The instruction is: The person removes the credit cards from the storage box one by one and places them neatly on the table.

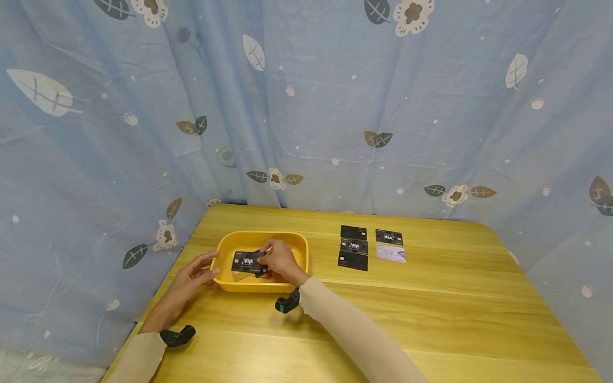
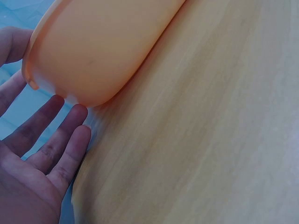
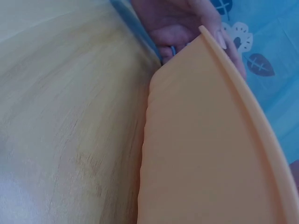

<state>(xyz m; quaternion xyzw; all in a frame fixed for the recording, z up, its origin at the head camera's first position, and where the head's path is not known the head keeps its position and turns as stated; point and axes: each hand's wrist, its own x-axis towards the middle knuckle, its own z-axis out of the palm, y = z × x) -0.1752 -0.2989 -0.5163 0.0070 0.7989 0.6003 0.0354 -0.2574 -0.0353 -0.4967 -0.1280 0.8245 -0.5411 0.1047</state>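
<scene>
A yellow plastic tub (image 1: 301, 250) stands toward the left of the wooden table. My left hand (image 1: 191, 274) holds its left end; the left wrist view shows thumb and forefinger at the rim and the other fingers (image 2: 70, 119) under the outer wall. Inside the tub's outline, my right hand (image 1: 281, 259) pinches the right edge of a black "Vip" card (image 1: 243, 261). Other cards lie beneath it, mostly covered. In the right wrist view the tub's wall (image 3: 201, 140) hides the right hand's fingers, while the left hand (image 3: 177, 28) shows at the far corner.
Right of the tub, three black cards (image 1: 353, 246) lie in a column. Beside them are another black card (image 1: 389, 237) and a silvery-white card (image 1: 390, 253). A blue patterned curtain (image 1: 325, 106) hangs behind and around the wooden table (image 1: 431, 308).
</scene>
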